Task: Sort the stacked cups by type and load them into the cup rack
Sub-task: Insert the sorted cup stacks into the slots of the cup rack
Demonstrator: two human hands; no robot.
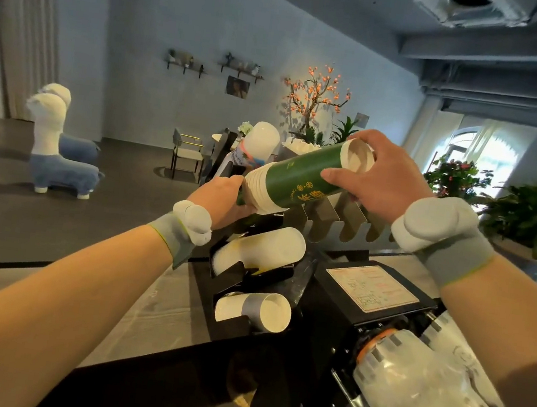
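Note:
Both hands hold a stack of green paper cups lying nearly level above the black cup rack. My right hand grips the open top end of the stack. At the stack's white-rimmed lower end, my left hand curls round it, just over the rack's upper slot. A stack of plain white cups lies in the rack's middle slot. Below it, a stack of grey-banded white cups fills the lowest slot. Another white cup stack with a printed band stands behind the green one.
A black machine with a label plate sits right of the rack. A roll of clear film lies at the lower right. A metal notched holder stands behind the machine. The grey counter runs under everything.

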